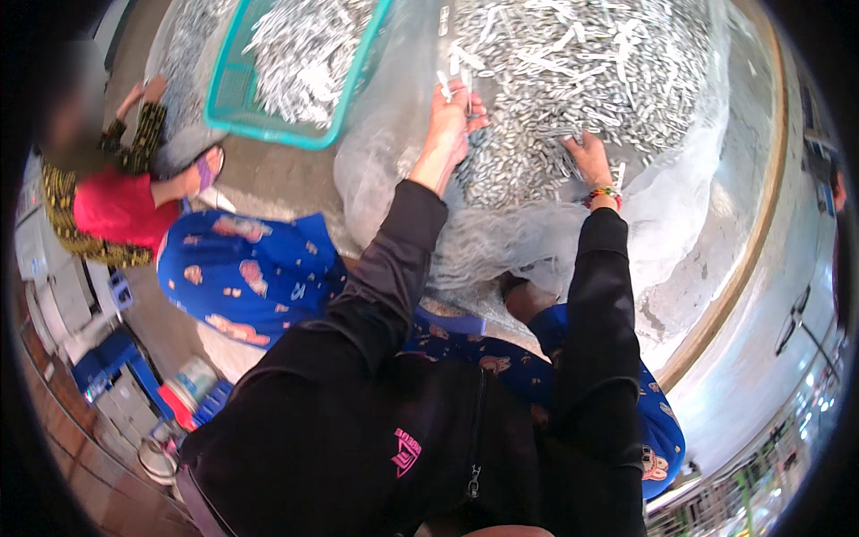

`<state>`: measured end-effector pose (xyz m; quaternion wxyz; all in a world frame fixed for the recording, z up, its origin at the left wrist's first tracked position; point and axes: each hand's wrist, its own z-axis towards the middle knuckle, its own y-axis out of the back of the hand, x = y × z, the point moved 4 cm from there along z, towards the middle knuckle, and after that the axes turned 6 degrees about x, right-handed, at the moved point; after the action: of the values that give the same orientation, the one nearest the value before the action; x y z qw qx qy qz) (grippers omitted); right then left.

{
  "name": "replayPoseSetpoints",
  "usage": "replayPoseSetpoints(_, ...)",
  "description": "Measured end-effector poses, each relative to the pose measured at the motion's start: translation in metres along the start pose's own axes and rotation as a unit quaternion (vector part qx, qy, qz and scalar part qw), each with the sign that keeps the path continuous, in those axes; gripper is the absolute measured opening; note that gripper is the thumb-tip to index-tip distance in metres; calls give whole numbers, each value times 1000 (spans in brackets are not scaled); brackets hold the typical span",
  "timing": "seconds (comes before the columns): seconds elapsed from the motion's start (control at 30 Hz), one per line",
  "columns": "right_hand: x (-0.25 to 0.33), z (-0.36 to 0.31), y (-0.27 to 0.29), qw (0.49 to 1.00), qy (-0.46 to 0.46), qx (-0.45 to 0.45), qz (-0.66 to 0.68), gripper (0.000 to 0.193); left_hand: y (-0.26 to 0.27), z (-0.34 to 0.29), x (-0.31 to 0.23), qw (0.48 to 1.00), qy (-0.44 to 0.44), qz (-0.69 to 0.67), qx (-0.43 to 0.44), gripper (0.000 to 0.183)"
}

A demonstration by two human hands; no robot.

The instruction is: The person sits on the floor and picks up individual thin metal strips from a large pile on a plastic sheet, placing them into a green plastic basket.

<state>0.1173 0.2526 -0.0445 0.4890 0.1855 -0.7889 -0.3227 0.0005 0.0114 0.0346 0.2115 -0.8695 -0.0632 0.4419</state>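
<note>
My left hand (455, 115) is raised over the near left part of a wide heap of small silvery pieces (528, 134). Its fingers are bent around a few slim whitish pieces (444, 86) that stick out past the fingertips. At the heap's near right side my right hand (591, 161), with a beaded bracelet at the wrist, touches the pieces with its fingers apart. Longer pale strips (568, 38) lie scattered over the heap. The pieces are too small to tell their exact kind. A translucent white sheet (501, 234) lies under and around the heap.
A teal plastic basket (268, 136) full of long silvery pieces stands at the far left. Beyond it, another person's hands (143, 91) are near another silvery heap (190, 67). A raised edge (765, 242) curves along the right.
</note>
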Motion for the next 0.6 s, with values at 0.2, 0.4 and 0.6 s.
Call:
replayPoseSetpoints(0.2, 107, -34, -34, 990, 6, 106, 91, 49, 18, -24, -12, 996, 71, 7, 59, 17)
replayPoseSetpoints(0.4, 96, -50, -4, 986, 18, 85, 145, 54, 19, -29, -13, 968, 64, 209, 123, 38)
replayPoseSetpoints(0.6, 107, -71, 6, 966, -16, 137, 218, 44, 7, 3, 7, 719, -45, 688, 88, 47)
